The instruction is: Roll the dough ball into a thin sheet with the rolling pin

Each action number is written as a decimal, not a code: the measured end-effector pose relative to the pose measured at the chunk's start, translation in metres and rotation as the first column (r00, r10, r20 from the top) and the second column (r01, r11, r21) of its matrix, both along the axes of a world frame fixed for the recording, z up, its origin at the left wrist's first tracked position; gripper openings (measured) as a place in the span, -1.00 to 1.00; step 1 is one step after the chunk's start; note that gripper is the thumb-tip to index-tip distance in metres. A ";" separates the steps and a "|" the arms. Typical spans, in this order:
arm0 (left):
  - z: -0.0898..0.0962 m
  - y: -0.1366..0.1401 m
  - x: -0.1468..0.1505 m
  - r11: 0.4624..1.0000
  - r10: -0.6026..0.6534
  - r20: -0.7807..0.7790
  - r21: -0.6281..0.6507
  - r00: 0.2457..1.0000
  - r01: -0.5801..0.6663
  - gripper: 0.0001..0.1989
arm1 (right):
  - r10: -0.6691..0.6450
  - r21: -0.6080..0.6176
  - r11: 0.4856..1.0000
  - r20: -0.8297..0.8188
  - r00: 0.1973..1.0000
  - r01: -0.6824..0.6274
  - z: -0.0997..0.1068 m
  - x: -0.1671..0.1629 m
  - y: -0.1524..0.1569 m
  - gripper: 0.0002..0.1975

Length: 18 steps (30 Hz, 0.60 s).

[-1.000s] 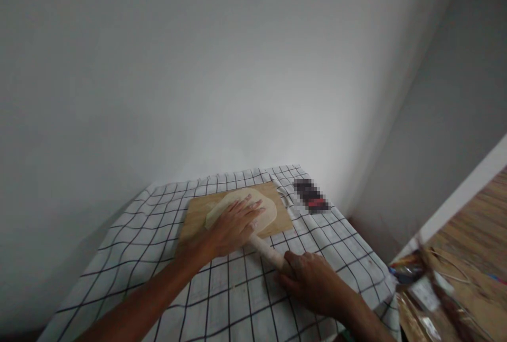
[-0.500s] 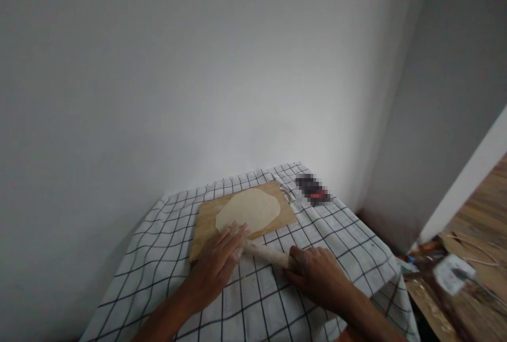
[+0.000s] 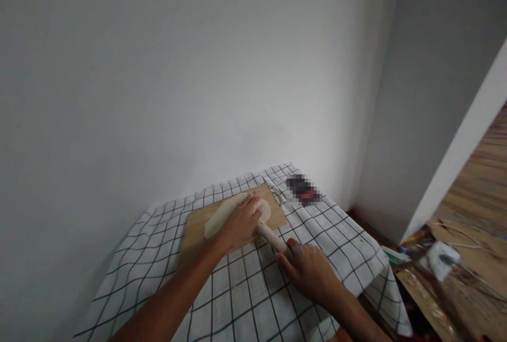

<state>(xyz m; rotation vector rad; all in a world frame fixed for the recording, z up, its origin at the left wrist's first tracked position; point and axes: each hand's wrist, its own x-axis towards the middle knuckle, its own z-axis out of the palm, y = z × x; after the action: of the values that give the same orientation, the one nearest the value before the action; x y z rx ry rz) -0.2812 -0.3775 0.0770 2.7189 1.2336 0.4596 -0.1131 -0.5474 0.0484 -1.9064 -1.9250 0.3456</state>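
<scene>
My right hand [image 3: 307, 267] is closed around the near end of a wooden rolling pin [image 3: 273, 237], which slants up and left toward the board. Over the flat sheet of dough [image 3: 222, 216] reaches my left hand [image 3: 243, 219], its fingers stretched out and touching the dough near its right part. The pin's far end lies by the left hand and is partly hidden there. Beneath the dough is a wooden board [image 3: 192, 228], its near left part covered by my left forearm.
A black-and-white checked cloth [image 3: 253, 284] covers the table. At its back right lies a pixelated dark and red object [image 3: 303, 190]. A pale wall [image 3: 222, 93] rises behind the table. On the floor at right are cardboard [image 3: 455, 233] and a white item [image 3: 438, 260] with a cord.
My left hand has moved forward and right over the dough. The rolling pin's far end has swung right and away from me, still in my right hand. The view has shifted slightly.
</scene>
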 end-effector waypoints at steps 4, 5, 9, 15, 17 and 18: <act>-0.003 0.014 0.020 0.998 0.005 -0.095 0.064 0.995 0.001 -0.56 | -0.049 -0.011 0.999 0.013 0.999 0.049 -0.004 -0.004 0.000 -0.67; -0.002 0.013 0.019 0.997 -0.023 -0.124 0.069 0.992 0.032 -0.56 | -0.053 -0.014 0.998 0.010 0.999 0.053 -0.005 -0.005 0.000 -0.68; 0.005 -0.006 -0.006 0.981 -0.147 -0.194 0.094 0.970 0.167 -0.53 | -0.041 -0.011 0.999 -0.023 0.999 0.041 -0.011 -0.008 -0.004 -0.71; 0.005 -0.051 -0.058 0.987 -0.095 -0.150 0.111 0.984 0.112 -0.49 | -0.005 -0.003 1.000 -0.033 0.999 0.005 -0.014 -0.010 -0.008 -0.80; 0.000 -0.067 -0.072 0.992 -0.055 -0.129 0.110 0.990 0.070 -0.48 | 0.004 -0.002 1.000 -0.036 0.999 -0.004 -0.014 -0.010 -0.009 -0.80; -0.003 -0.075 -0.079 0.993 -0.029 -0.124 0.110 0.992 0.043 -0.48 | 0.005 -0.002 1.000 -0.037 0.999 -0.005 -0.014 -0.010 -0.009 -0.80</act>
<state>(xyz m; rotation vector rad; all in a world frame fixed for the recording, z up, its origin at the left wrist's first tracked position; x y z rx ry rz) -0.3605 -0.4523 0.0737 2.8984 1.2196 0.3743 -0.1227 -0.5562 0.0343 -1.8832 -1.9068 0.3825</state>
